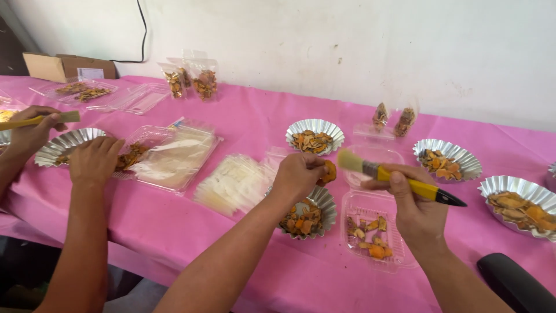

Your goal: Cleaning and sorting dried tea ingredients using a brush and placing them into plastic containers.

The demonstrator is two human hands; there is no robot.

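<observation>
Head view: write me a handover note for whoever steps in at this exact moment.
Left hand: holds one orange dried piece above the foil cup of mixed orange and brown pieces.
Right hand: grips a yellow-handled brush, bristles pointing at the held piece.
Clear plastic tray under the right hand has several pieces in it; whether they are brushed cannot be told.
More filled foil cups stand across the pink table, with a stack of clear bags.
Left: the cup near the left hand is still full.
A co-worker's hands work at the left end with another brush.
</observation>
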